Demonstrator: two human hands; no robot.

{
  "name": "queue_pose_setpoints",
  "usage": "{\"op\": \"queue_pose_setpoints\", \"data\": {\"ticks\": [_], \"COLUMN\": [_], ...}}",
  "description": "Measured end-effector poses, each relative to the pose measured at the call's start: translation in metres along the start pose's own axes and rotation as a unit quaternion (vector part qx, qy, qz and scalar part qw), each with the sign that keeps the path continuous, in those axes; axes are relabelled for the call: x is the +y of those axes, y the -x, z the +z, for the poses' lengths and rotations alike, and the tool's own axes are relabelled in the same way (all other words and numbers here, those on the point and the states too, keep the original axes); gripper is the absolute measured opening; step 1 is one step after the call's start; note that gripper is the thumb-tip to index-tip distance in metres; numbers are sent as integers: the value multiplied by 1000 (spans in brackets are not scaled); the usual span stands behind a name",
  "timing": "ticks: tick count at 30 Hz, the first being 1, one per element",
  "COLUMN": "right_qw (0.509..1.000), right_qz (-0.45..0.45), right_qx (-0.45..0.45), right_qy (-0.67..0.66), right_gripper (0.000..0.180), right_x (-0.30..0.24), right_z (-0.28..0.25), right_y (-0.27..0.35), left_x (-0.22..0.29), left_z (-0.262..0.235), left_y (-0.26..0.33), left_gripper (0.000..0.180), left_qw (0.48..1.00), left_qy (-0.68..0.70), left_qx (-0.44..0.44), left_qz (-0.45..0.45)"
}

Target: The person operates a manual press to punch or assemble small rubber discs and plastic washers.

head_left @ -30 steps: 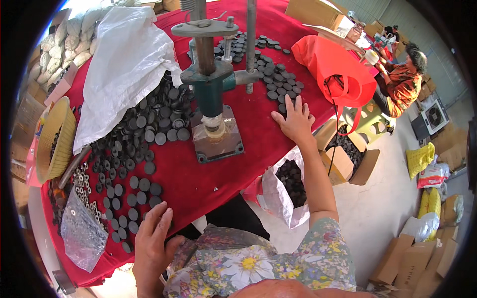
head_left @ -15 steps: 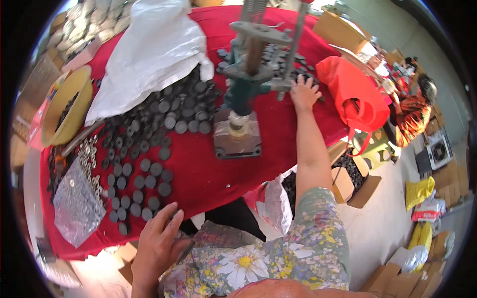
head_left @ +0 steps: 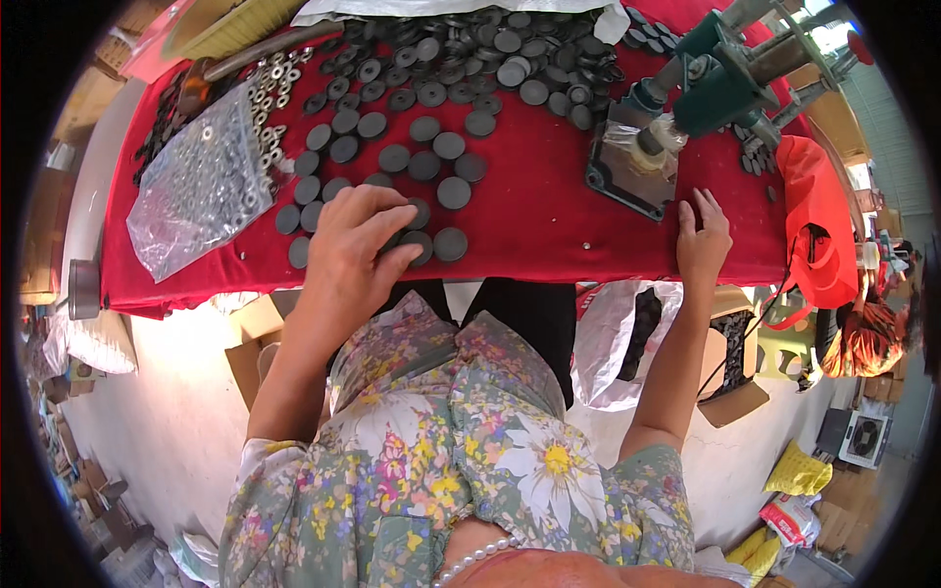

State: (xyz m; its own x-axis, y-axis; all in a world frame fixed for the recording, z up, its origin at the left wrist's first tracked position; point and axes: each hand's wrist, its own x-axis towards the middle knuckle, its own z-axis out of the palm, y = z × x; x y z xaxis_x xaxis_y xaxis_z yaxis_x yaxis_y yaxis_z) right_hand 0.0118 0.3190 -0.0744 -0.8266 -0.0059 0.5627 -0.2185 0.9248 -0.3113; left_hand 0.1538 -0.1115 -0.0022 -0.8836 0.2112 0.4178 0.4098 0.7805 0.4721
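Covering the long table, a red cloth [head_left: 529, 220] carries everything. At its right end stands a green hand press on a grey metal base plate [head_left: 627, 171]. A clear plastic bag of small metal rings [head_left: 201, 191] lies at the left. Dark round flat discs [head_left: 412, 127] are strewn between. The left hand [head_left: 358, 245] rests spread, fingers curled onto discs at the near edge. The right hand [head_left: 701, 240] lies flat and open beside the base plate.

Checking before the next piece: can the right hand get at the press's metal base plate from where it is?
Probably yes. The right hand rests flat on the red cloth, fingertips close to the base plate of the green press, with nothing between them.
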Motion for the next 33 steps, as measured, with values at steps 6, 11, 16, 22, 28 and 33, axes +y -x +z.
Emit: {"op": "queue_pose_setpoints", "data": {"ticks": [6, 11, 16, 22, 28, 33], "right_qw": [998, 996, 993, 994, 994, 996], "right_qz": [27, 31, 64, 54, 58, 13], "right_qx": [64, 85, 99, 89, 87, 90], "right_qy": [6, 11, -4, -14, 12, 20], "right_gripper": [25, 22, 22, 22, 24, 25], "right_x": [-12, -22, -24, -15, -10, -11], "right_z": [-3, -4, -6, -1, 1, 1], "right_y": [1, 8, 11, 8, -4, -7], "left_x": [19, 20, 18, 19, 25, 26], "left_z": [23, 29, 30, 29, 26, 34], "left_y": [-4, -1, 6, -9, -15, -19], "left_gripper": [41, 44, 44, 40, 36, 35], "left_qw": [998, 997, 998, 998, 998, 996], "left_qy": [-52, -80, -49, -8, 32, 60], "left_qx": [26, -19, -10, 13, 7, 21], "left_qz": [22, 6, 28, 55, 58, 55]}}
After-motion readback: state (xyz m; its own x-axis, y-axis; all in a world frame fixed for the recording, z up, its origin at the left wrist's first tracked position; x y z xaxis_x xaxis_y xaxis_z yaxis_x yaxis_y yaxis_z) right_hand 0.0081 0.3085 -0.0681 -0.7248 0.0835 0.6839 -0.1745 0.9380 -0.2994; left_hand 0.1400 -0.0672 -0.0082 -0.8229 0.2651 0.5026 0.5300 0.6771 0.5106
